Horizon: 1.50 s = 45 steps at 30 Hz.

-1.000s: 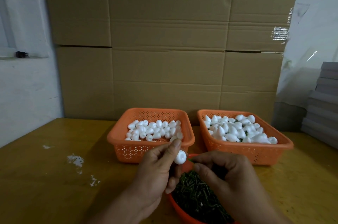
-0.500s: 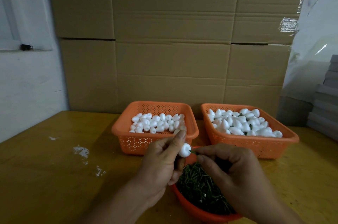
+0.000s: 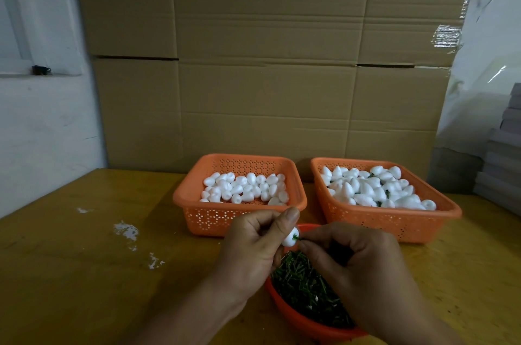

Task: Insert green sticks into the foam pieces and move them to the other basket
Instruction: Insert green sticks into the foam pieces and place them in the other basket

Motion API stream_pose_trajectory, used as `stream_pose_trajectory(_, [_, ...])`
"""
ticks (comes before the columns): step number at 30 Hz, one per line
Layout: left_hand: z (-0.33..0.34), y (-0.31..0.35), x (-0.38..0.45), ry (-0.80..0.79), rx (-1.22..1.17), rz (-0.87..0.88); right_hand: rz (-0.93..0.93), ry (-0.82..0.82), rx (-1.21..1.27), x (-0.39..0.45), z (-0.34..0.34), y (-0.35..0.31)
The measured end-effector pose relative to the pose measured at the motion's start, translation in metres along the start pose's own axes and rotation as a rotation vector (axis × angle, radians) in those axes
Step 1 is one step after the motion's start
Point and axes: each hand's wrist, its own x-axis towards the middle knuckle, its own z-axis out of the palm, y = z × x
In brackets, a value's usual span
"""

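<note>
While left hand (image 3: 251, 248) pinches foam piece (image 3: 290, 237), right hand (image 3: 358, 268) pinches green stick (image 3: 296, 238) (mostly hidden).

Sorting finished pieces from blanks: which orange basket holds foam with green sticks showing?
The right basket: green bits show between its foam pieces. The left basket shows plain white ones.

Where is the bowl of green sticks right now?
In the head view, the bowl of green sticks sits low centre on the table, under the right hand, in front of both orange baskets.

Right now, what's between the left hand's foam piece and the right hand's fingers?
Head view: only a short green stick, poking into the foam piece held by the left hand and pinched by the right hand.
</note>
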Motion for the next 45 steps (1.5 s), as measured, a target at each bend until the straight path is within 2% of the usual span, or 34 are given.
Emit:
stream_pose_trajectory(11, [0.001, -0.003, 0.001, -0.017, 0.035, 0.082, 0.049, 0.012, -0.034, -0.001, 0.003, -0.005])
stream_pose_trajectory(17, [-0.007, 0.000, 0.002, -0.118, -0.140, -0.047, 0.052, 0.060, -0.038, -0.001, 0.002, -0.002])
stream_pose_trajectory(21, [-0.008, -0.001, 0.002, -0.184, -0.195, -0.055, 0.093, 0.043, -0.009, -0.001, 0.003, 0.002])
stream_pose_trajectory(32, [-0.005, -0.005, 0.000, -0.136, 0.070, 0.123, 0.154, 0.060, 0.097, -0.002, 0.007, 0.002])
stream_pose_trajectory(45, [-0.004, -0.002, -0.002, -0.136, 0.215, 0.238, 0.155, 0.063, 0.156, -0.002, 0.012, -0.001])
